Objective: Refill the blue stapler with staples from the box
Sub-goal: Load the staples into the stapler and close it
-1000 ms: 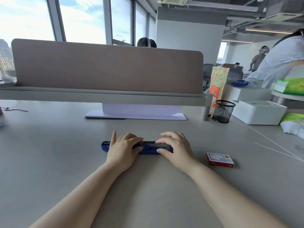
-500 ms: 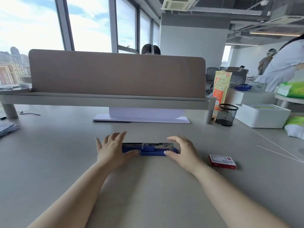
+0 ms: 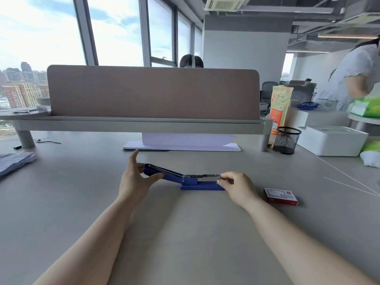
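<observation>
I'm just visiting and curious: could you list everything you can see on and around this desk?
stapler: 1, blue, desk centre, swung open
staple box: 1, red and white, right of stapler, closed
mesh pen cup: 1, black, back right
lidded box: 1, white, far right
snack bag: 1, orange, behind cup
divider screen: 1, beige, across the desk's back
cloth: 1, grey-blue, left edge
left hand: 1, gripping the stapler's raised top arm
right hand: 1, pinching the magazine's right end

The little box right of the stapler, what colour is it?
The staple box is red with a white label panel on top, seen in the head view.
</observation>
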Demonstrator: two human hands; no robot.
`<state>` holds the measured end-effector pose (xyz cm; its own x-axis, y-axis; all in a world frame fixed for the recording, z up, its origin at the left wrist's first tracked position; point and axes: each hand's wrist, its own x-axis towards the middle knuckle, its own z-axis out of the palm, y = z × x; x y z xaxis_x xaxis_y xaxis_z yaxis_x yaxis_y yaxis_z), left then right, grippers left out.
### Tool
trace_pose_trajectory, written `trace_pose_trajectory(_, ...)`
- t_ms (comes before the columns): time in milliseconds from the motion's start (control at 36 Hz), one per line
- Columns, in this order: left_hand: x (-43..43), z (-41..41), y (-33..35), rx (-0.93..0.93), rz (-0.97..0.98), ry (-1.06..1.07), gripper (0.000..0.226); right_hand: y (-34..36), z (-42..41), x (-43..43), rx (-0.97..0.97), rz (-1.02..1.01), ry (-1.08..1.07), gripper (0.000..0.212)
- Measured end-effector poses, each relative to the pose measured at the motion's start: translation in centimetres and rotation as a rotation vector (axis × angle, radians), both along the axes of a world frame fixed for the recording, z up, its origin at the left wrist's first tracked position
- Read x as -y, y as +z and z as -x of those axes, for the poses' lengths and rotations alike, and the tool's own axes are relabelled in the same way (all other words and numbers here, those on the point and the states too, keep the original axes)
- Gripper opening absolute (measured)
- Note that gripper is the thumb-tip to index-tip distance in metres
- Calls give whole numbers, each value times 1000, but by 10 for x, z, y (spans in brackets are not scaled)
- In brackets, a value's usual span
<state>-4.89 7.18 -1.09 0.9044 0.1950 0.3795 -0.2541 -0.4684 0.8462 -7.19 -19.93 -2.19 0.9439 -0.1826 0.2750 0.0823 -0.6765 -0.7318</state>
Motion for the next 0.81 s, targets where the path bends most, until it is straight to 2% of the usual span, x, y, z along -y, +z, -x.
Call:
trace_pose_trajectory(111, 21, 8, 10, 145, 89, -38, 99, 2, 4, 2, -65, -47, 93, 14)
trace_pose_trajectory(194, 38, 12, 14, 190, 50, -128, 96, 4, 7, 4, -130, -59, 146, 29)
trace_pose_trajectory(306, 59, 17, 10, 189, -86, -275, 89, 9, 9, 7, -174, -108, 165, 42)
trace_pose_trajectory(444, 79, 20, -1, 141, -245, -442, 84, 14, 13, 13, -125, -194, 175, 40)
trace_pose_trajectory(500, 83, 21, -5, 80, -320, -441, 76, 14, 13, 12, -85, -262, 171, 45)
trace_pose_trajectory(556, 85, 23, -8, 99, -456, -414, 74, 12, 13, 12, -50, -265, 165, 47)
trace_pose_trajectory(667, 86, 24, -16, 163, -734, -353, 75, 5, 10, 12, -20, -202, 158, 50)
trace_pose_trajectory(806, 87, 21, -18, 155, -871, -305, 65, 3, 13, 8, -8, -69, 204, 58)
